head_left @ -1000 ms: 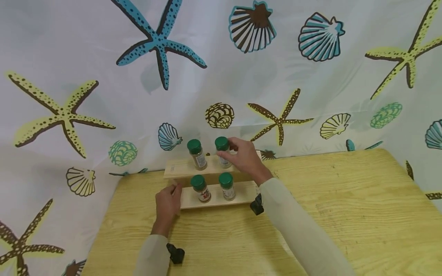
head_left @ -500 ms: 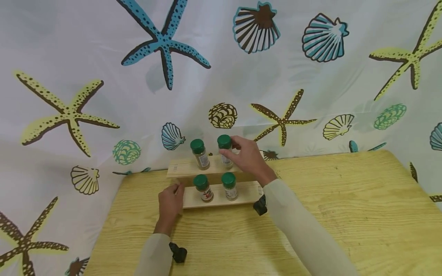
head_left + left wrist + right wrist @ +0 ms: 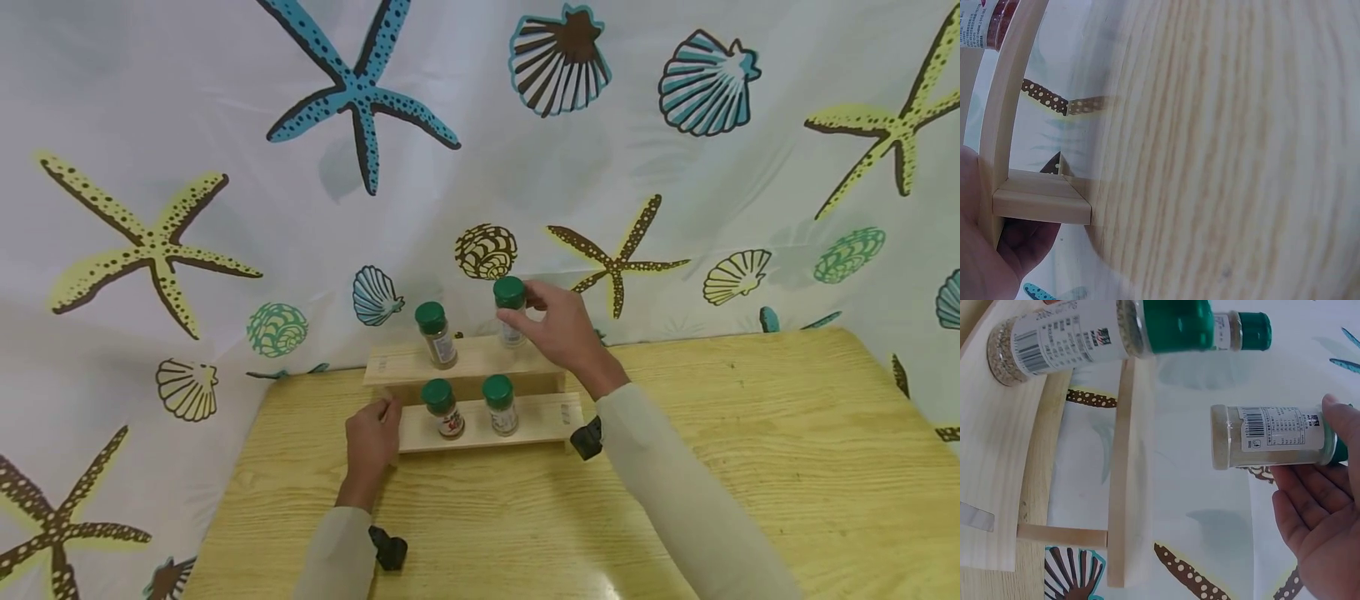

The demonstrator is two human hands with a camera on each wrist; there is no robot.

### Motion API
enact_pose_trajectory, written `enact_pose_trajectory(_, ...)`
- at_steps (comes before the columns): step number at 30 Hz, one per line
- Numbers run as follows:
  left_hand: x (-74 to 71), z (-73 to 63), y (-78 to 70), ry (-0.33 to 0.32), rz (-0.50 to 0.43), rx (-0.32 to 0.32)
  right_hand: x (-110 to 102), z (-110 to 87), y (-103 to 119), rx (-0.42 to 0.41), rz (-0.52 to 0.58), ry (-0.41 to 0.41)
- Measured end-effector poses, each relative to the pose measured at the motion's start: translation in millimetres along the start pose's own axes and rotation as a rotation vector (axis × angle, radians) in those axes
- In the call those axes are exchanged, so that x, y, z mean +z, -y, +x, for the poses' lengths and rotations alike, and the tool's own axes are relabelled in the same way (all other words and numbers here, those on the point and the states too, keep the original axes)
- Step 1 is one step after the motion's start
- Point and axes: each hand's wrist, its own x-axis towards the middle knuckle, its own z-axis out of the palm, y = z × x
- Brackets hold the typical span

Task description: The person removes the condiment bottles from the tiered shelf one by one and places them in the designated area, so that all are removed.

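Note:
A two-step wooden spice rack [image 3: 558, 417] stands on the table near the curtain. My right hand [image 3: 566, 329] holds a green-capped spice jar [image 3: 1272, 434] between thumb and fingers; in the right wrist view its base is apart from the rack's upper step. My left hand [image 3: 371, 437] grips the left end of the rack, with fingers behind the end piece [image 3: 1041, 205] in the left wrist view. Another green-capped jar [image 3: 437, 335] stands on the upper step. On the lower step stand a jar with red print [image 3: 444, 408] and a jar with a white label [image 3: 500, 406].
The wood-grain table [image 3: 735, 433] extends to both sides of the rack. Behind it hangs a white curtain [image 3: 450, 167] printed with starfish and shells. Black wrist mounts [image 3: 388, 550] sit by both sleeves.
My right hand has lifted the jar off the upper step and moved it up and right. The left hand stays on the rack. The head view has shifted slightly.

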Motion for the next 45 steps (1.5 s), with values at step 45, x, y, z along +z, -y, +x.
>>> enact_pose_trajectory(45, -2.0, -1.5, -1.8, 0.013, -0.014, -0.006, -74.0, -52.9, -84.4, 0.167, -0.107, -0.203)
